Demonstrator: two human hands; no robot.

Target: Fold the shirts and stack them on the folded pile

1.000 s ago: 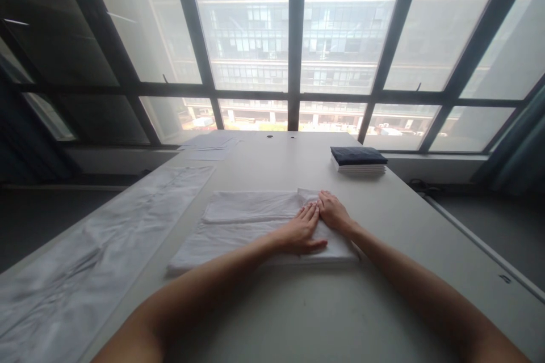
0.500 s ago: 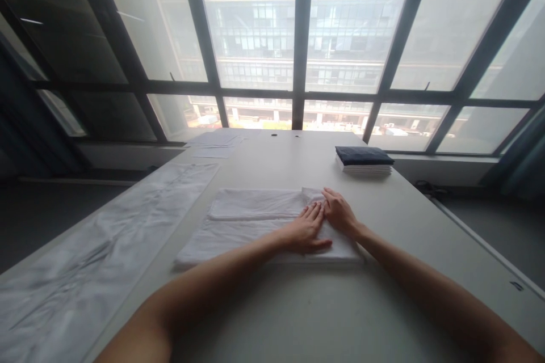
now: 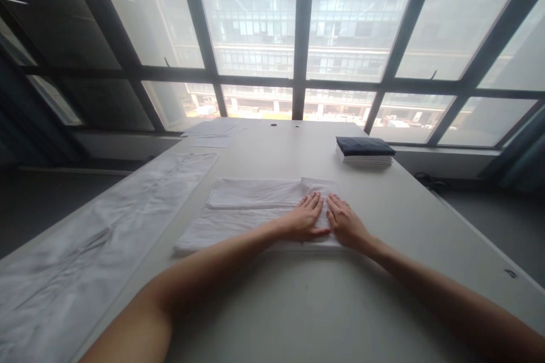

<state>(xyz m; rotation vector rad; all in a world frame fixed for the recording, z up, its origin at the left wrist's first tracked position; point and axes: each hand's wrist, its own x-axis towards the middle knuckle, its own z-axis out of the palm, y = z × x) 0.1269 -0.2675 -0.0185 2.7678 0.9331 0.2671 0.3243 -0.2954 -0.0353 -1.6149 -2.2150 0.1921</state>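
A white cloth (image 3: 251, 195), folded into a flat rectangle, lies on the white table (image 3: 276, 306) in front of me. Its right end is turned over in a narrow flap. My left hand (image 3: 305, 220) rests palm down on the cloth beside this flap, fingers stretched out. Just right of it, my right hand (image 3: 346, 222) presses flat on the folded right edge, its fingers straight and pointing up and left. The fingertips of both hands are close together. Neither hand grips anything.
At the back right sits a stack of folded cloths, a dark blue one (image 3: 364, 146) over white ones (image 3: 366, 160). Along the left side stretches a long, wrinkled white cloth (image 3: 110, 227). Paper sheets (image 3: 210, 131) lie at the back left. Windows (image 3: 255, 17) rise behind the table.
My right hand has slid slightly down and nearer to me along the cloth's right edge, its fingers now flatter. The right end is folded in further. My left hand stays in place on the cloth.
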